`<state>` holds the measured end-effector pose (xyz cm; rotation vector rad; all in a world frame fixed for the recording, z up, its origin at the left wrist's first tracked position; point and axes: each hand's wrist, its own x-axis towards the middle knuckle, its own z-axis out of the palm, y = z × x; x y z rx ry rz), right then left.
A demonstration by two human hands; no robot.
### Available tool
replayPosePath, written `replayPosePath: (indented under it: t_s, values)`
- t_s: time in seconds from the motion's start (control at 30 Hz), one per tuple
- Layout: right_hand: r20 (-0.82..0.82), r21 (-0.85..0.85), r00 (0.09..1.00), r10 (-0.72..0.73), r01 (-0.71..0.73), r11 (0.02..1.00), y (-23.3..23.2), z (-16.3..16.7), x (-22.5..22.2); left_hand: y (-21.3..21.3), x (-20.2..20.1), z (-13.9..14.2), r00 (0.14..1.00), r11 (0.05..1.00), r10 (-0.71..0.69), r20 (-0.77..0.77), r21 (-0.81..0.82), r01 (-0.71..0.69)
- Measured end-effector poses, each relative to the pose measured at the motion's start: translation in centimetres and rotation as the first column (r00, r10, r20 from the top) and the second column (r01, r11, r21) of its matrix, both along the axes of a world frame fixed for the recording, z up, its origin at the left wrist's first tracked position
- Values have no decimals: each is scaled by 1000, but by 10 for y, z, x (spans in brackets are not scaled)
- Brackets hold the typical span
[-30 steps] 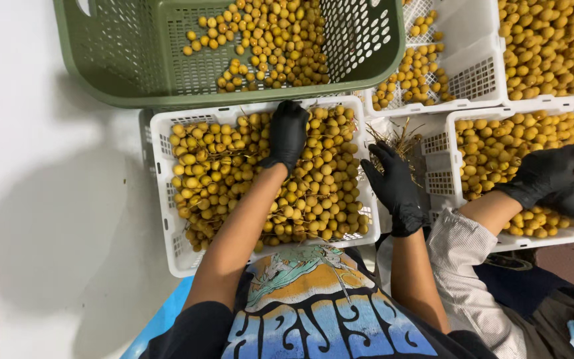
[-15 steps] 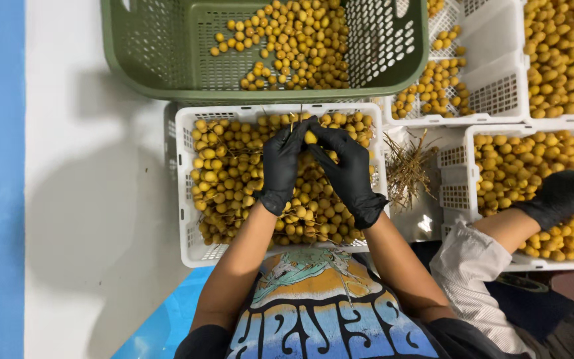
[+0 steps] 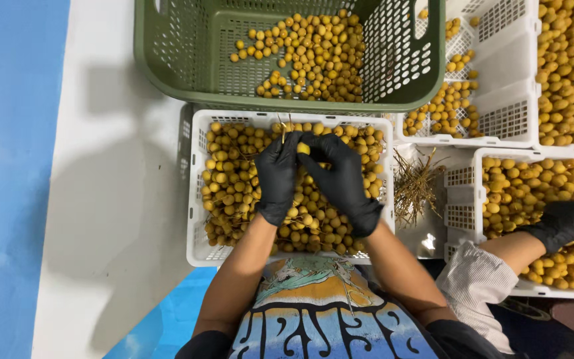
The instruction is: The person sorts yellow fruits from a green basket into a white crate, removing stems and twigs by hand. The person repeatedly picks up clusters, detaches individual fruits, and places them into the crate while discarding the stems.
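Black matte gloves | left hand (image 3: 278, 174) pinches thin stem (image 3: 283, 128) | right hand (image 3: 340, 178) seemingly pinches round yellow fruit (image 3: 303, 149) | perforated white crate (image 3: 197, 193)

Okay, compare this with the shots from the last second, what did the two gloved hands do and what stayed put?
The left hand lifted off the fruit and the right hand swung in from the white crate's right rim; they now meet above it, pinching one yellow fruit and a thin stem. The green basket, the stem pile and the co-worker's gloved hand kept their places.
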<state>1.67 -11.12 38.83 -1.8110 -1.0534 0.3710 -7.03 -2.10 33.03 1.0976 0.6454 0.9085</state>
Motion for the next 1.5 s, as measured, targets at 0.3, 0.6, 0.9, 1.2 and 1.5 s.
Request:
replayPosePath:
  t_s: [0.3, 0.6, 0.9, 1.2, 1.5]
  values:
    - [167, -52, 966, 199, -193, 980, 6, 19, 6, 7, -10, -12, 990, 998, 68, -122, 25, -65]
    - [225, 23, 974, -37, 33, 999, 10, 2, -13, 3, -1, 1, 976, 982, 119, 184, -170, -88]
    - [52, 70, 998, 19, -22, 997, 17, 42, 64, 40, -18, 17, 886, 930, 51, 462, -345, 126]
    - [-352, 208, 854, 383, -327, 922, 4, -1, 0, 40, -18, 23, 818, 845, 98, 567, -481, 233]
    - [-498, 286, 797, 341, -220, 932, 2, -8, -7, 29, -12, 26, 752, 851, 7, 659, -399, 341]
